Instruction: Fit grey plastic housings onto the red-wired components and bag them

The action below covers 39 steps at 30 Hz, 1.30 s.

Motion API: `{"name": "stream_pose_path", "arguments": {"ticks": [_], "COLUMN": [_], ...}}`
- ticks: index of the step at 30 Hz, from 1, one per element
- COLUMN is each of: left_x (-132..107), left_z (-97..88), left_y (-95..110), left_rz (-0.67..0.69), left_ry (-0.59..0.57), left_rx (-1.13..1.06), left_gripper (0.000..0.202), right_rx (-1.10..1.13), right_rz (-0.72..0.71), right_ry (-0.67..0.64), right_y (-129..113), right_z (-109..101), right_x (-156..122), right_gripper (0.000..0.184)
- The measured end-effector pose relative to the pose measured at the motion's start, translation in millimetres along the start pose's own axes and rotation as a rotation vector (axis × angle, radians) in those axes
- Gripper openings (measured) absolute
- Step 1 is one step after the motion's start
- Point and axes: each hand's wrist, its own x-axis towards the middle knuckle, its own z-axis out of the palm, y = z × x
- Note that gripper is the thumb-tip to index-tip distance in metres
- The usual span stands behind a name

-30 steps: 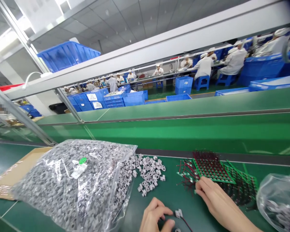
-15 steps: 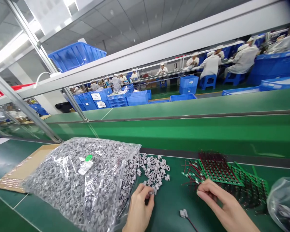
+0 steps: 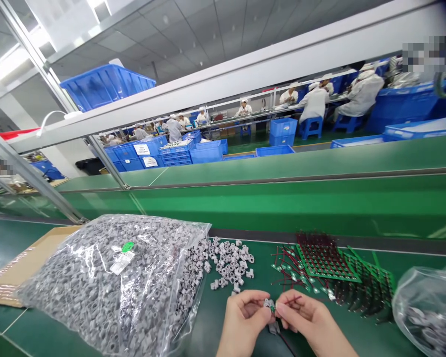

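To the right of the large clear plastic bag, on its near side, both hands have come together; half a second ago the left hand was at the loose pile of grey plastic housings beside the bag's open end, and the right hand was at the loose wired boards farther right of it. Now the left thumb and fingers pinch one grey plastic housing; the right fingertips are closed on a small green circuit board with a dark red wire, right against that housing; the picking-up thus looks done and the fitting together seems under way, though how far the board sits inside is hidden. Another wired housing lies just below the fingertips, likewise right of the bag; whether either hand touches it I cannot tell.
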Motion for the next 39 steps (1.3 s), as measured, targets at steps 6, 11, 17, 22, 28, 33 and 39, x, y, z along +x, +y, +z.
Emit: {"name": "stream_pose_path", "arguments": {"ticks": [6, 11, 17, 22, 28, 33, 39], "left_x": [0.6, 1.8, 2.1, 3.5, 2.5, -1.1, -8.3], "left_z": [1.0, 1.0, 7.5, 3.3, 2.8, -2.4, -19.1], "left_y": [-1.4, -6.2, -8.2, -7.5, -7.7, -16.5, -27.3], "left_rz": [0.017, 0.137, 0.178, 0.105, 0.168, 0.352, 0.464], "left_ry": [-0.048, -0.102, -0.023, -0.024, -0.074, -0.032, -0.067], "left_rx": [-0.011, 0.086, 0.142, 0.205, 0.327, 0.594, 0.732], "left_gripper": [0.058, 0.031, 0.024, 0.027, 0.020, 0.020, 0.022], "right_rx": [0.045, 0.195, 0.216, -0.056, -0.162, -0.211, -0.390], "right_rz": [0.091, 0.105, 0.059, -0.143, -0.200, -0.209, -0.300], "right_ry": [0.084, 0.123, 0.149, -0.007, -0.082, -0.071, -0.115], "right_y": [-9.2, 13.3, 13.3, 7.1, 13.9, 14.7, 8.0], "right_z": [5.6, 5.7, 7.4, 0.1, -4.7, -2.5, 9.4], "right_x": [-2.3, -0.5, -3.0, -3.3, -4.6, -8.0, -15.3], "right_gripper": [0.041, 0.043, 0.043, 0.034, 0.031, 0.032, 0.026]}}
